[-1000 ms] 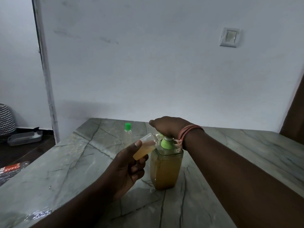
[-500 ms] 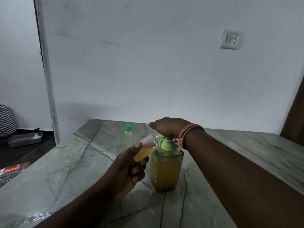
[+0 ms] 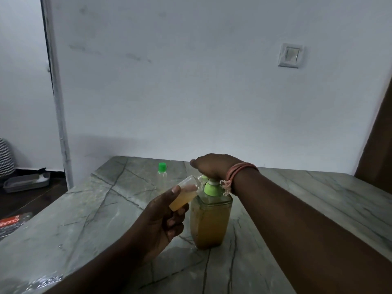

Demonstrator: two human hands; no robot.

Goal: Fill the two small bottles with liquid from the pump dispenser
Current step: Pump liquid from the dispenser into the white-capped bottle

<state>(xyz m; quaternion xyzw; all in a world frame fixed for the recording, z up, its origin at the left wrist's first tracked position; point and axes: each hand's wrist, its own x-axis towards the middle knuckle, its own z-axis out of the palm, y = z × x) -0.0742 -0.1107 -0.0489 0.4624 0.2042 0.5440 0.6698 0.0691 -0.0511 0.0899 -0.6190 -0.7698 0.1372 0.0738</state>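
Left hand (image 3: 163,221) grips 1 tilted small bottle (image 3: 186,195) at the pump dispenser (image 3: 210,217) spout; flat right hand (image 3: 214,166) presses the pump, best slowly, mouth snug.

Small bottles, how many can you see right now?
2. One small bottle, uncapped and partly filled, is tilted in the left hand at the pump dispenser. The green-capped bottle stands farther back on the table. None looks hidden.

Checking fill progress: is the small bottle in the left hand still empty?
No, the small bottle held by the left hand already holds amber liquid.
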